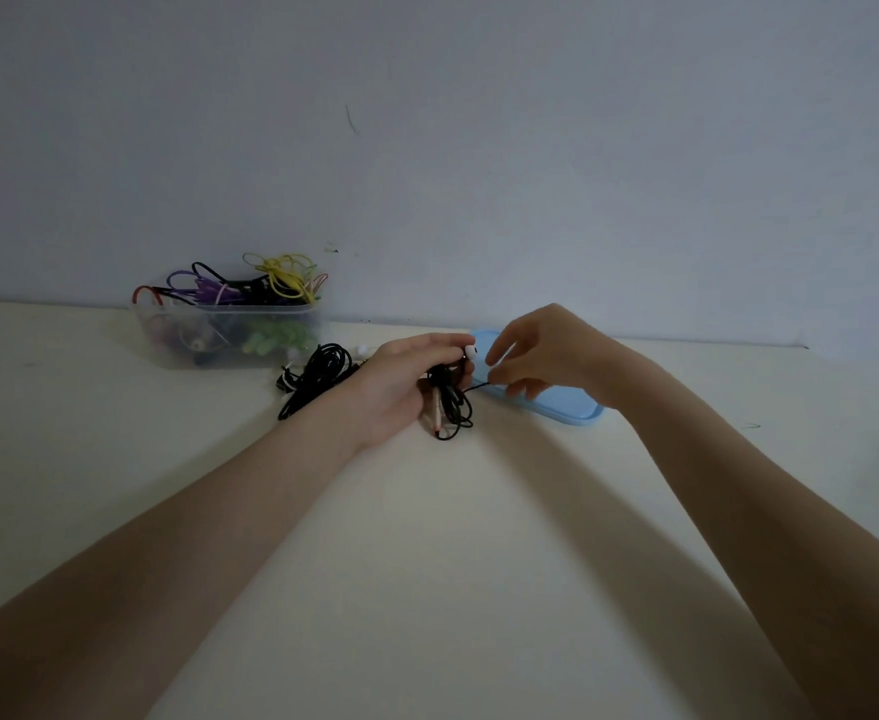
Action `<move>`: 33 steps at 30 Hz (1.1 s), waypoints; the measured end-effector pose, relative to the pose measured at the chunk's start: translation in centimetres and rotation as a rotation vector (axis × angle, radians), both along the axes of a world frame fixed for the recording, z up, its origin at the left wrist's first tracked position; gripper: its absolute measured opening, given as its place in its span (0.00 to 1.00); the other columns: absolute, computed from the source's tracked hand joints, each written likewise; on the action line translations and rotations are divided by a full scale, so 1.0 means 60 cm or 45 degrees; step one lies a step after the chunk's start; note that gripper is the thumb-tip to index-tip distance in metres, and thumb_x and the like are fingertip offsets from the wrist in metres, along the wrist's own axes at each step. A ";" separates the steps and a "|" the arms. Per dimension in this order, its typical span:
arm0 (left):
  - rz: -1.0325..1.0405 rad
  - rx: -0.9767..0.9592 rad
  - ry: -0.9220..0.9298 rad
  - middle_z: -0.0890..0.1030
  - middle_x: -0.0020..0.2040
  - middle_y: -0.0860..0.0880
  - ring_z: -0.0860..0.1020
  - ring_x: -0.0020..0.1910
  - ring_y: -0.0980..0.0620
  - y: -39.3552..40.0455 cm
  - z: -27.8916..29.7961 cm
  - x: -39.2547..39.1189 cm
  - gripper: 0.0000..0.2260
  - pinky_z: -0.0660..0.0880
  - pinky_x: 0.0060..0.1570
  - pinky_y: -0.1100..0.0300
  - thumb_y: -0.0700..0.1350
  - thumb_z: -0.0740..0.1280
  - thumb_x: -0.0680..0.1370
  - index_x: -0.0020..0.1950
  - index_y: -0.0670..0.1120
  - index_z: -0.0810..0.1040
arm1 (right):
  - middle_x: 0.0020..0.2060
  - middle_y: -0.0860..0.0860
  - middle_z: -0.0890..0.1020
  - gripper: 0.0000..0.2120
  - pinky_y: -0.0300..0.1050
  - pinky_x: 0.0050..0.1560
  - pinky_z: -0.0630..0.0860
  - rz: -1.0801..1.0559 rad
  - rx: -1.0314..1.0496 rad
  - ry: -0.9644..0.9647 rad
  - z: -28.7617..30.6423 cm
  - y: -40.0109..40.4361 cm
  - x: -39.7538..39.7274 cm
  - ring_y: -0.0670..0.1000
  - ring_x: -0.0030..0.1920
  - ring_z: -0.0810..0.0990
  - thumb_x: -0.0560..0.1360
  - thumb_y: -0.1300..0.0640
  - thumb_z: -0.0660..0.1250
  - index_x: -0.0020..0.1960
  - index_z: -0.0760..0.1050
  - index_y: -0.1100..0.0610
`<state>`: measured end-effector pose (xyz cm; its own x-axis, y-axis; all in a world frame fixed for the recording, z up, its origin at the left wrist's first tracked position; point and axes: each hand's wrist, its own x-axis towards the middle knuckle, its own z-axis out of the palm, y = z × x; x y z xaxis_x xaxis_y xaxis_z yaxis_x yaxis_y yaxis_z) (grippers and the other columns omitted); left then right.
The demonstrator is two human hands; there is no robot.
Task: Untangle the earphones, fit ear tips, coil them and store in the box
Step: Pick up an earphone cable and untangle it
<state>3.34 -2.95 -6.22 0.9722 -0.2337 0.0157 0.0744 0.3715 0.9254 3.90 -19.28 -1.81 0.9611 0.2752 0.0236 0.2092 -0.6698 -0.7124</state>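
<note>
Both forearms extended, left hand (410, 379) fingers curled gripping, right hand (546, 350) pinching

No text, label, brand, number or sign can be read anywhere in this view. The clear box (229, 330), the blue lid (546, 402) and the earphones (447, 402) carry no lettering that can be made out. The wall (479, 148) shows only faint marks, not writing.
</note>
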 end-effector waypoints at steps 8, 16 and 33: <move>0.032 0.036 -0.103 0.80 0.41 0.45 0.79 0.37 0.54 0.000 0.014 0.000 0.07 0.77 0.41 0.66 0.33 0.63 0.76 0.48 0.40 0.79 | 0.35 0.54 0.82 0.07 0.37 0.36 0.78 -0.016 0.311 -0.155 0.008 0.011 0.000 0.48 0.33 0.80 0.70 0.63 0.72 0.47 0.81 0.63; 0.315 0.090 -0.433 0.79 0.41 0.46 0.78 0.38 0.53 0.084 0.154 0.030 0.07 0.77 0.42 0.67 0.33 0.63 0.76 0.48 0.41 0.78 | 0.34 0.54 0.81 0.02 0.37 0.35 0.78 0.011 0.689 -0.364 0.112 0.122 0.043 0.48 0.33 0.80 0.71 0.65 0.70 0.40 0.79 0.61; 0.683 1.815 -0.429 0.81 0.46 0.44 0.78 0.33 0.47 0.307 0.118 0.103 0.13 0.74 0.38 0.59 0.48 0.59 0.80 0.52 0.41 0.79 | 0.49 0.57 0.83 0.09 0.38 0.45 0.73 0.170 0.149 -0.420 0.070 0.360 0.131 0.53 0.50 0.81 0.73 0.59 0.69 0.52 0.81 0.61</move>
